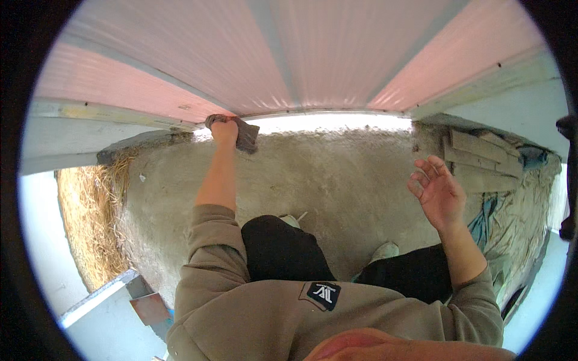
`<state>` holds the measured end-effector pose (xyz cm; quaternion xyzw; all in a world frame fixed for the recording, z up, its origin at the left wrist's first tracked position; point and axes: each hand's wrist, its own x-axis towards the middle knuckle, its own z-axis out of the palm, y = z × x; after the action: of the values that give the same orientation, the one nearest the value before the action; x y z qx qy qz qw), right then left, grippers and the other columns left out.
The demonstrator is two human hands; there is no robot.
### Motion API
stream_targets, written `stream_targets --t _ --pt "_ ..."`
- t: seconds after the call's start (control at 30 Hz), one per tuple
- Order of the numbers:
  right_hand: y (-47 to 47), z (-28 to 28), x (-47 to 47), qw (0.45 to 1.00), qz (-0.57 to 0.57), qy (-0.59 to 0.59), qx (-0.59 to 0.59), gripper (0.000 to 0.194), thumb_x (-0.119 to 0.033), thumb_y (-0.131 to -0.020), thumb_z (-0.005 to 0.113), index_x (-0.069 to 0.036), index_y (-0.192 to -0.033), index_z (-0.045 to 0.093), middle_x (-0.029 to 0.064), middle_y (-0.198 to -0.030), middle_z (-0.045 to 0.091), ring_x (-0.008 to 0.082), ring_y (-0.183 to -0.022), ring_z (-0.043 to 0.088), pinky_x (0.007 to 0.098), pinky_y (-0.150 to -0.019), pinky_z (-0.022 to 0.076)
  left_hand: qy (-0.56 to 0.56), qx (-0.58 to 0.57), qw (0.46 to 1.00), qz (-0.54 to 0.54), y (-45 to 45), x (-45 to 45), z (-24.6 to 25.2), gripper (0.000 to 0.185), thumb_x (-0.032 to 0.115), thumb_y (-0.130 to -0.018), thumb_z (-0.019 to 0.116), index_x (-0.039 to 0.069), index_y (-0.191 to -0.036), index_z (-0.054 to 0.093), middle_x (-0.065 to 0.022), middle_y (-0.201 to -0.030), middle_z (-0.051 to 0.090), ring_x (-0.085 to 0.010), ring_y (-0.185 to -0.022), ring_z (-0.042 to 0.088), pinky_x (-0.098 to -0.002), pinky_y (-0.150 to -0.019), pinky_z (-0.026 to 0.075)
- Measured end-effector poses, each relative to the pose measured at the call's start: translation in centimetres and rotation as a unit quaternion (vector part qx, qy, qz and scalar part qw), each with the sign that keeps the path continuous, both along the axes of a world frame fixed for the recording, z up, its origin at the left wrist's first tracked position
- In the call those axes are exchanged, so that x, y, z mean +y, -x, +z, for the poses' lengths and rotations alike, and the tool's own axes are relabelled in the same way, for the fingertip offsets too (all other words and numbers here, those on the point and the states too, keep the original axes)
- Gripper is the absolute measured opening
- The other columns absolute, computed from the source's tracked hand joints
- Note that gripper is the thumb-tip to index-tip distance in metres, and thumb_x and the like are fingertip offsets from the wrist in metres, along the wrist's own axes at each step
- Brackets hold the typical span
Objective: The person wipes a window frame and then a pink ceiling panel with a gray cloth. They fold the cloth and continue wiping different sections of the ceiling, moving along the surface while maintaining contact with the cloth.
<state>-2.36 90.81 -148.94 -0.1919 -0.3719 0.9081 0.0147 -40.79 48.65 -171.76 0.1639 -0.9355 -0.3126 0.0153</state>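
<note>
My left hand [224, 131] grips a dark grey-brown cloth [247, 136], whose loose end hangs to the right of my fist. The cloth is at the lower left part of a pink panel [216, 67] with grey-blue strips, close to the panel's bottom edge. Bright light shows in the gap between that edge and the rough concrete floor [329, 180]. My right hand [438, 192] is raised above the floor at the right, palm up, with its fingers curled loosely apart and nothing in them.
Straw [90, 221] lies along the left side. Flat boards [478, 151] are stacked at the right beside a crumpled sheet [519, 216] and a blue cloth [485, 221]. A low pale wall [108, 325] with a brown tile [150, 309] stands at lower left.
</note>
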Motion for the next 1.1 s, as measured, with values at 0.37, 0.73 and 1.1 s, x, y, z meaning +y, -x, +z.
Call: stream_targets --t 0.37,0.73,1.1 --pt "-4.5 2.1 2.4 0.995 -0.042 0.013 0.084 0.052 -0.040 -0.104 0.056 -0.010 -0.146 0.051 0.0185 -0.147 0.054 0.0320 -0.123 0.061 0.0494 -0.109 0.0493 0.333 -0.068 0.764 -0.549 -7.5 15.7 1.1 0.025 0.019 -0.086 0.069 -0.005 -0.083 0.076 -0.0293 -0.090 0.073 -0.0435 -0.092 0.072 -0.0501 -0.081 0.060" --pt "-4.9 1.3 2.9 0.995 -0.029 0.035 0.088 0.055 -0.040 -0.103 0.059 -0.008 -0.146 0.050 0.0182 -0.147 0.054 0.0321 -0.125 0.060 0.0512 -0.110 0.0484 -0.044 -0.030 0.796 -0.603 -14.2 14.4 2.8 0.045 0.001 -0.084 0.062 0.005 -0.128 0.064 -0.0203 -0.125 0.062 -0.0414 -0.111 0.065 -0.0486 -0.095 0.055" --pt "-3.0 0.3 2.1 0.997 -0.023 0.038 0.067 0.057 -0.040 -0.103 0.058 -0.007 -0.149 0.047 0.0188 -0.149 0.052 0.0319 -0.125 0.060 0.0515 -0.109 0.0493 -0.011 0.017 1.000 -0.001 -0.7 -9.9 4.7 0.045 0.011 -0.085 0.066 0.008 -0.130 0.071 -0.0198 -0.107 0.077 -0.0366 -0.105 0.072 -0.0460 -0.092 0.054"
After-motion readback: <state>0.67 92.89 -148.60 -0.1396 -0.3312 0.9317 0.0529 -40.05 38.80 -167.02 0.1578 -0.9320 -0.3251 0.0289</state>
